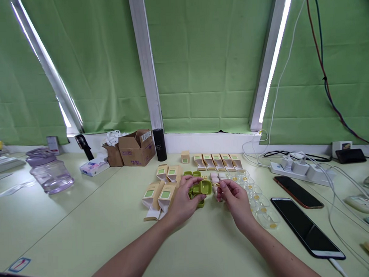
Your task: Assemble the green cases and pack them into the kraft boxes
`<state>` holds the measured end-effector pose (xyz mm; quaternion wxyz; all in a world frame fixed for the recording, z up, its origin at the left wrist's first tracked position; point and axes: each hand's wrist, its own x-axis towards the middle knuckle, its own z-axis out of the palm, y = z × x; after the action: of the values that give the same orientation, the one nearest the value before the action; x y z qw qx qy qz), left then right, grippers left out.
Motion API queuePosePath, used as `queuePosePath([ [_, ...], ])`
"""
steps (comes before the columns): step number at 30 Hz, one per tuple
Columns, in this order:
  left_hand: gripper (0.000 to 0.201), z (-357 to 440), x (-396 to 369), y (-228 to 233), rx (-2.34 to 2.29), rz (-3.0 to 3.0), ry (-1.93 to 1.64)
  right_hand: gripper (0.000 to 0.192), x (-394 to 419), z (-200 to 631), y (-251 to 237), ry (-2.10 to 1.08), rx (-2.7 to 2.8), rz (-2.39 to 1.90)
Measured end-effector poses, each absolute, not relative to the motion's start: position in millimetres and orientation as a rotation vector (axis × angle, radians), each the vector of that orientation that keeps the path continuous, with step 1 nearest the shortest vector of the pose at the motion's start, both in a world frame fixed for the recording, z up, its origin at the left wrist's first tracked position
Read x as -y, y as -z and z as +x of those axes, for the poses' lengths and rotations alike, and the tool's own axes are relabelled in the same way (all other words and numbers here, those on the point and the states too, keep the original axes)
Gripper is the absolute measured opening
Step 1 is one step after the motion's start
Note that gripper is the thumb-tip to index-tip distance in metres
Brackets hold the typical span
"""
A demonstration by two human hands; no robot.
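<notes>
We hold a small green case [205,187] in the left hand [184,199], the fingers closed around its near side, so it sits just above a cluster of other green cases [195,191] on the pale table [84,222]. Our right hand [235,199] pinches a tiny piece [216,185] between thumb and fingertips, just beside the open side of the case — what the piece is, we cannot tell, it is too small.

To the right of this hand lies a row of clear trays [259,198], and behind it some pale blocks [217,177]. To the left stand open cartons [159,194], and a further row of cartons [218,161] lies near the wall. Two phones [305,227] rest at the far right.

We think the risk is here: the pinch is light, so the piece may slip and fall among the cases — or our wrist may push the trays, which lie very close.
</notes>
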<state>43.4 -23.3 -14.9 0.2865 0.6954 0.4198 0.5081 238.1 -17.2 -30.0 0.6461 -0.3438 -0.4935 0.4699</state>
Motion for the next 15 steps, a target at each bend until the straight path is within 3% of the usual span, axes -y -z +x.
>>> queuePosePath([
  [7,0.047,44.4,23.6,15.3,-1.131,1.873,-1.323,0.045,18.5,238.7,28.1,-1.167,1.086,-0.738],
  [15,0.046,45.9,26.4,13.0,-1.147,1.882,-1.309,0.023,22.5,239.0,35.1,-0.960,1.284,-0.711],
])
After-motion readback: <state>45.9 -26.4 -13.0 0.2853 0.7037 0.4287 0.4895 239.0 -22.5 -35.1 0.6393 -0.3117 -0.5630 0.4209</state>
